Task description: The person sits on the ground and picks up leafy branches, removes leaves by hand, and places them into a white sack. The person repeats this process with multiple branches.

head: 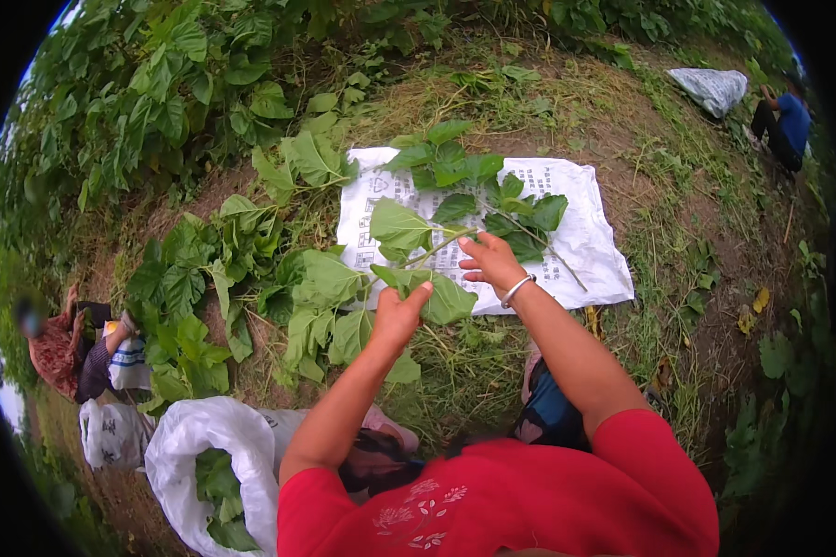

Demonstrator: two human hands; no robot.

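Observation:
My left hand (400,313) grips a large green leaf (442,299) on a leafy cut branch (435,249), with the thumb on top. My right hand (491,263), with a bangle at the wrist, is at the branch's bare end; the fingers are partly spread, and whether they pinch the stem cannot be told. Both hands are over the near part of a white woven sack (585,216) that lies flat on the ground and bears printing. Another leafy branch (547,244) lies across the sack, its bare stem pointing to the near right.
Cut leafy branches (188,278) lie on the ground at left. An open white sack (171,452) holding leaves (219,487) stands at my lower left. Other people sit at far left (59,355) and far right (794,125), near sacks. Dense leafy plants (146,90) border the top.

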